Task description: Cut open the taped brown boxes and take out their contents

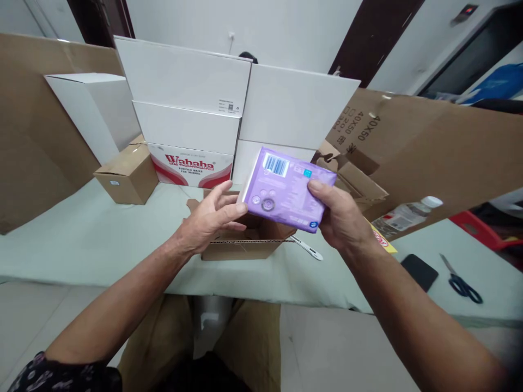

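A flat purple plastic-wrapped pack (281,190), with a barcode on its upper left, is held up over an open brown cardboard box (241,250). My right hand (341,215) grips the pack by its right end, thumb on the printed face. At the opposite end is my left hand (214,209), its fingers stretched and apart. Its thumb tip is at the pack's lower left corner; whether it presses there I cannot tell. The pack and my hands hide much of the box's inside.
Behind stand a tall white Wahaha carton (188,128) and a small closed brown box (126,173). To the right are a clear bottle (408,215), a white slim tool (306,247), a black flat object (419,272) and scissors (461,283). Large cardboard panels (425,141) flank the table.
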A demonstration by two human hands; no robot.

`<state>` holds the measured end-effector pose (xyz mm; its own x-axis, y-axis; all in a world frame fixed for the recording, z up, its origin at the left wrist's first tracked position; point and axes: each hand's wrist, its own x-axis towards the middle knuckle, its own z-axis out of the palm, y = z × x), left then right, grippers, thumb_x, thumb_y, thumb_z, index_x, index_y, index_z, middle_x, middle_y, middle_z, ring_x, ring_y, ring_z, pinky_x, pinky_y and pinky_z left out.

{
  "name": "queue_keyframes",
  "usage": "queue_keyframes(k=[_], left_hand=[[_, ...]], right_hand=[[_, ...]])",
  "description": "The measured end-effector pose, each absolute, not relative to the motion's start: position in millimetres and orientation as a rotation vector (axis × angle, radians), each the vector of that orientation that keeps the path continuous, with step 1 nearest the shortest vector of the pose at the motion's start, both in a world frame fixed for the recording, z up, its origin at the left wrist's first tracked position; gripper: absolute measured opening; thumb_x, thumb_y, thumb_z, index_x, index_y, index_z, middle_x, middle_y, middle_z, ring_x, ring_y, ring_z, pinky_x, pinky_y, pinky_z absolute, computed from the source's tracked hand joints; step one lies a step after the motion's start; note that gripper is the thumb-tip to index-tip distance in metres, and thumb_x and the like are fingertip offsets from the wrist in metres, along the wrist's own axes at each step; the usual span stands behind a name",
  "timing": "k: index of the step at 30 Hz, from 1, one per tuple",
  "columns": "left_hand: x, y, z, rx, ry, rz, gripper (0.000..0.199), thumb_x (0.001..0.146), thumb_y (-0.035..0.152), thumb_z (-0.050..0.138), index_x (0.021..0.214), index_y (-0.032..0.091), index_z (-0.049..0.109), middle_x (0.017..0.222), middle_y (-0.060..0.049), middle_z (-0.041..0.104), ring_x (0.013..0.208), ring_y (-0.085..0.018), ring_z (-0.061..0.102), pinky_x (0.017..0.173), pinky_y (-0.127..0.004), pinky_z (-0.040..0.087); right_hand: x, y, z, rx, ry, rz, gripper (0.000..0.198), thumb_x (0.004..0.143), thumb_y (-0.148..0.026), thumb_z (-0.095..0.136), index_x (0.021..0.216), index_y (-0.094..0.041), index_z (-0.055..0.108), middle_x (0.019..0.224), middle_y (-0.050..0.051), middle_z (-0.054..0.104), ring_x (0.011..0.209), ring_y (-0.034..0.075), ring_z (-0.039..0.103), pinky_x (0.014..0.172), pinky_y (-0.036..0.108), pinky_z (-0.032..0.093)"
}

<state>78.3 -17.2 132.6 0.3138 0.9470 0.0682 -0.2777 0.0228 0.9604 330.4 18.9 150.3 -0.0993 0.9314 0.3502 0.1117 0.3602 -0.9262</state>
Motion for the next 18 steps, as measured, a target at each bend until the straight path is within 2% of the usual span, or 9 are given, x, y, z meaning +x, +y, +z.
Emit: queue_keyframes(k=[3,7,10,12,14,17,18], left_hand=[[80.7,-16.0,136.0,1.147,0.768,1.076,0.083,0.079,0.041,0.08,0.15,0.016,0.047,0.14,-0.022,0.062,0.12,-0.037,0.067,0.084,-0.047,0.064],[81.6,-11.1,134.2,1.023,0.787,1.03,0.063,0.077,0.04,0.081,0.131,0.015,0.06,0.134,-0.02,0.067,0.11,-0.034,0.072,0.079,-0.043,0.065],[78.5,-8.5,130.2,0.928,0.778,1.044,0.043,0.079,0.036,0.075,0.115,0.016,0.066,0.124,-0.017,0.073,0.105,-0.032,0.073,0.078,-0.043,0.066],[73.1,-8.7,128.5,0.895,0.8,1.075,0.038,0.08,0.035,0.072,0.113,0.016,0.066,0.119,-0.015,0.075,0.103,-0.031,0.073,0.08,-0.046,0.067],[65.5,-10.1,128.2,0.896,0.841,1.099,0.04,0.08,0.035,0.071,0.115,0.017,0.066,0.117,-0.014,0.075,0.104,-0.031,0.074,0.082,-0.049,0.067],[54.1,-12.1,129.3,0.938,0.896,1.114,0.044,0.081,0.036,0.071,0.122,0.019,0.065,0.119,-0.013,0.075,0.11,-0.033,0.073,0.086,-0.052,0.066],[51.2,-12.4,129.7,0.949,0.908,1.117,0.045,0.081,0.037,0.071,0.122,0.019,0.065,0.12,-0.012,0.075,0.112,-0.034,0.072,0.087,-0.051,0.065]], right_hand=[[332.4,26.9,146.6,-1.001,-1.594,0.995,0.047,0.084,-0.064,0.07,0.101,-0.021,0.074,0.077,0.005,0.075,0.071,0.026,0.073,0.063,0.042,0.063],[333.1,36.1,146.2,-1.017,-1.709,1.079,0.051,0.086,-0.071,0.065,0.087,-0.021,0.075,0.066,0.004,0.072,0.058,0.021,0.068,0.052,0.036,0.059],[335.1,36.1,149.3,-1.13,-1.631,1.039,0.065,0.085,-0.081,0.058,0.09,-0.019,0.075,0.07,0.006,0.074,0.055,0.019,0.067,0.042,0.031,0.051],[338.4,29.4,152.5,-1.157,-1.517,0.91,0.065,0.082,-0.082,0.061,0.094,-0.019,0.076,0.079,0.008,0.078,0.059,0.019,0.069,0.044,0.03,0.051],[342.4,17.7,156.3,-1.094,-1.455,0.767,0.052,0.081,-0.07,0.073,0.093,-0.02,0.078,0.085,0.008,0.079,0.065,0.018,0.071,0.05,0.03,0.054],[346.4,-3.7,163.0,-0.988,-1.462,0.599,0.019,0.078,-0.034,0.085,0.09,-0.02,0.081,0.084,0.006,0.079,0.066,0.016,0.07,0.058,0.03,0.055],[346.5,-10.5,165.1,-0.954,-1.472,0.546,0.014,0.076,-0.024,0.084,0.089,-0.02,0.082,0.082,0.005,0.078,0.065,0.015,0.069,0.059,0.03,0.056]])
